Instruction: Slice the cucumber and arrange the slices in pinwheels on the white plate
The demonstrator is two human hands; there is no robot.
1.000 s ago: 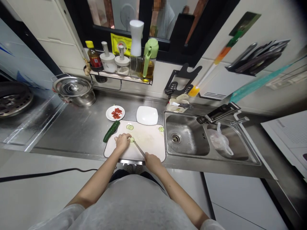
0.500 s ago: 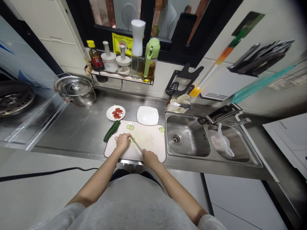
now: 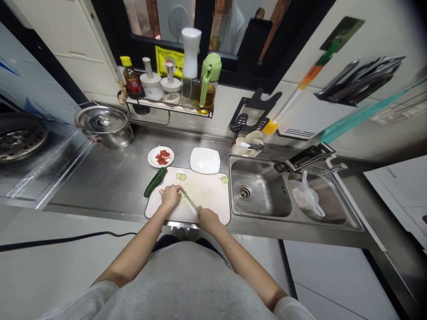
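Note:
My right hand (image 3: 208, 219) is closed round the handle of a knife (image 3: 192, 204), whose blade slants up and left over the board. The blade's far end meets a few pale green cucumber slices (image 3: 183, 194). My left hand (image 3: 171, 198) presses on these slices with bent fingertips, close beside the blade. Under both hands lies a white cutting board (image 3: 216, 200). More cucumber slices (image 3: 181, 177) rest near its top edge, and another small group of slices (image 3: 224, 180) is at its upper right corner. A dark green cucumber (image 3: 155, 182) leans along the board's left edge.
Behind the board stand a plate (image 3: 152, 158) with chopped red pieces and a white dish (image 3: 205, 161). A double sink (image 3: 260, 195) adjoins on the right, with a plastic bag (image 3: 306, 198) in it. A lidded steel pot (image 3: 118, 136) stands at the left; a seasoning shelf (image 3: 173, 106) hangs behind.
The camera view has shifted very slightly. Both hands, the knife and the cucumber slices stay almost in the same place on the board.

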